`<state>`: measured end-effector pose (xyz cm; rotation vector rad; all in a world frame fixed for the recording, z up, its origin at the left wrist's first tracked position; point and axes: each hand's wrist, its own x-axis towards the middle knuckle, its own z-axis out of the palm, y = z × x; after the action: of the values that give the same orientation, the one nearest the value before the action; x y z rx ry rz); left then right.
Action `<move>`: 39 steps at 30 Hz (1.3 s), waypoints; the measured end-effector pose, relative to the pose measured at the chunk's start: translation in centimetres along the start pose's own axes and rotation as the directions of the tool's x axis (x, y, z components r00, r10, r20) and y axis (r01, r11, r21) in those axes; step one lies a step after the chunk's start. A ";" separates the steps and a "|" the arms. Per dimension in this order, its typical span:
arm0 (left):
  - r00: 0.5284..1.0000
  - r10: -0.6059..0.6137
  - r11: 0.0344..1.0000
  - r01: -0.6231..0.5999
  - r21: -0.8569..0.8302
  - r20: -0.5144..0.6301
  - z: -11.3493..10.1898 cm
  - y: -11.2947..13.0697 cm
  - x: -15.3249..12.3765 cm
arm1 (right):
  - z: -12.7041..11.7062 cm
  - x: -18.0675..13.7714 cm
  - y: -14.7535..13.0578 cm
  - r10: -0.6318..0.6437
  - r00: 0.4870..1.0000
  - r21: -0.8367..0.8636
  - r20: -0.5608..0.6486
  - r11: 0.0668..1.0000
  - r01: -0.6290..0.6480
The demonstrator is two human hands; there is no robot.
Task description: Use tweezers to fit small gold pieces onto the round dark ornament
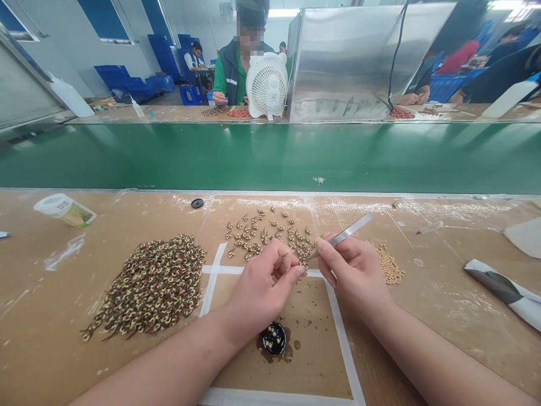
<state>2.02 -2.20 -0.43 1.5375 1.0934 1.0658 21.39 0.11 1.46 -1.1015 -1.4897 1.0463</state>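
Observation:
Pinched between the fingertips of my left hand (273, 276) is a small curled piece (302, 265), brown and cream. My right hand (353, 268) grips metal tweezers (349, 230), their tips touching or very close to that piece. Just beyond the hands lie several similar curled pieces (253, 231), spread apart. Below my left hand, a small round black dish (274, 338) holds dark liquid and a few pale beads, with a wet stain around it. A heap of small tan beads (389, 265) sits beside my right hand, partly hidden by it.
A large pile of curled pieces (156, 285) lies at left. White tape (344, 344) frames the work area. Farther off are a black cap (197, 203), a clear cup (65, 210) and a green conveyor belt (270, 158). A person (236, 67) sits across it behind a white fan (267, 84).

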 end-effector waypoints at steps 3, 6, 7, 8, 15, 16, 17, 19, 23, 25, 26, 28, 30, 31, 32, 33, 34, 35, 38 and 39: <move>0.997 -0.072 0.995 0.072 -0.074 0.000 0.1 0.3 0.2 | -0.1 0.1 0.1 -0.029 1.000 0.005 0.010 1.000 0.029; 0.989 -0.141 0.969 0.145 -0.201 0.034 0.2 0.8 0.4 | -0.2 0.0 0.1 -0.042 0.999 0.029 0.019 0.999 0.042; 0.987 -0.156 0.956 0.162 -0.244 0.045 0.2 1.0 0.5 | -0.2 0.0 0.0 -0.047 0.999 0.036 0.024 0.998 0.046; 0.984 -0.169 0.944 0.177 -0.280 0.055 0.2 1.1 0.5 | -0.2 -0.1 0.0 -0.052 0.998 0.041 0.029 0.998 0.051; 0.978 -0.196 0.921 0.209 -0.328 0.072 0.4 1.7 0.8 | -0.2 -0.1 0.2 -0.097 0.995 0.054 0.024 0.994 0.095; 0.976 -0.201 0.919 0.216 -0.329 0.079 0.4 1.7 0.8 | -0.2 0.0 0.3 -0.092 0.995 0.047 0.026 0.995 0.091; 0.974 -0.209 0.915 0.227 -0.335 0.090 0.4 1.7 0.8 | -0.2 0.0 0.4 -0.090 0.996 0.042 0.028 0.995 0.089; 0.965 -0.236 0.902 0.263 -0.343 0.119 0.3 1.7 0.8 | -0.3 0.1 0.4 -0.093 0.995 0.034 0.024 0.995 0.092; 0.946 -0.290 0.892 0.322 -0.316 0.145 -0.1 1.3 0.9 | -1.3 0.9 0.3 -0.079 0.996 -0.011 -0.041 0.997 0.078; 0.952 -0.281 0.901 0.305 -0.310 0.120 -0.3 1.3 1.0 | -2.3 1.6 0.5 -0.041 0.997 -0.104 -0.064 0.994 0.034; 0.959 -0.266 0.907 0.284 -0.312 0.099 -0.4 1.3 1.0 | -2.9 2.1 0.7 -0.015 0.998 -0.167 -0.062 0.986 0.004; 0.972 -0.231 0.919 0.236 -0.316 0.051 -0.5 1.3 1.0 | -3.8 3.0 1.3 0.060 0.998 -0.303 -0.017 0.951 -0.063; 0.979 -0.204 0.927 0.200 -0.317 0.019 -0.6 1.5 1.1 | -4.3 3.7 2.0 0.137 0.989 -0.406 0.060 0.908 -0.101; 0.981 -0.196 0.929 0.189 -0.318 0.011 -0.6 1.5 1.1 | -4.4 3.9 2.2 0.163 0.981 -0.438 0.104 0.893 -0.102; 0.982 -0.190 0.929 0.183 -0.321 0.009 -0.6 1.6 1.1 | -4.3 4.0 2.5 0.175 0.974 -0.458 0.142 0.884 -0.092; 0.983 -0.186 0.929 0.178 -0.325 0.008 -0.7 1.6 1.1 | -4.2 4.0 2.6 0.172 0.971 -0.468 0.169 0.881 -0.074; 0.983 -0.184 0.927 0.178 -0.329 0.013 -0.7 1.6 1.2 | -4.1 4.0 2.8 0.161 0.969 -0.471 0.189 0.880 -0.054; 0.983 -0.185 0.926 0.180 -0.330 0.018 -0.7 1.7 1.2 | -4.0 4.0 2.9 0.148 0.968 -0.472 0.203 0.881 -0.036; 0.981 -0.192 0.927 0.192 -0.322 0.030 -0.7 1.8 1.2 | -3.7 3.8 3.0 0.121 0.970 -0.489 0.211 0.872 -0.002; 0.981 -0.194 0.929 0.193 -0.317 0.029 -0.7 1.9 1.2 | -3.8 3.8 2.9 0.114 0.974 -0.500 0.196 0.866 -0.001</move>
<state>1.89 -1.19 1.67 1.1474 0.9955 1.0494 25.05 4.77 0.00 -1.4288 -1.9895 0.8617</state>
